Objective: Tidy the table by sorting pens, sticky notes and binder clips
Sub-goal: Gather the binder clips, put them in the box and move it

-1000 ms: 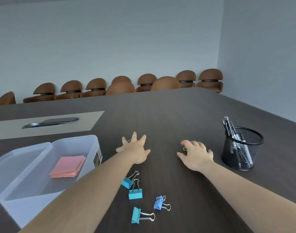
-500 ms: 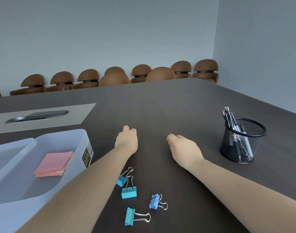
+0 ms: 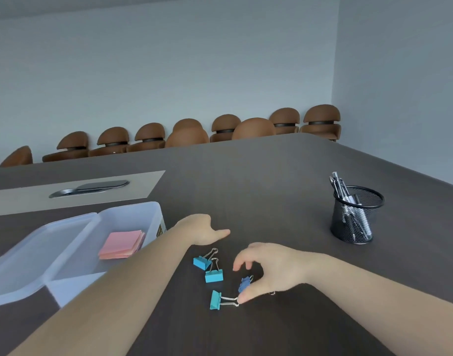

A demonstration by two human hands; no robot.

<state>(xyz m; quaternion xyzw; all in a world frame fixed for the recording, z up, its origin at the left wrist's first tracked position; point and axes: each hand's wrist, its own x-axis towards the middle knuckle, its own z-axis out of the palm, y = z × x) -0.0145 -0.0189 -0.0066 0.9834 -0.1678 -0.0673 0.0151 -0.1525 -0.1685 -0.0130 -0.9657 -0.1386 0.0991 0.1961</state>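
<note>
Hovering over the binder clips on the dark table [image 3: 271, 176], the right hand [image 3: 274, 271] has its fingers curled apart, thumb tip touching the wire handle of the nearest teal binder clip [image 3: 215, 300]. The left hand [image 3: 199, 228] rests fisted, contents hidden. Pink sticky notes [image 3: 122, 244] lie in the clear box [image 3: 153, 209]; pens [image 3: 342, 188] stand in the mesh cup [image 3: 356, 219].

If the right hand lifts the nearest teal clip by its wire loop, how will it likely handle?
The teal clip looks small, so probably light. The right hand's fingertip touches only the wire handle, which likely pivots, so the body may swing or dangle. Lying flat on the table, it looks unlikely to roll; pushed, it would probably slide.
</note>
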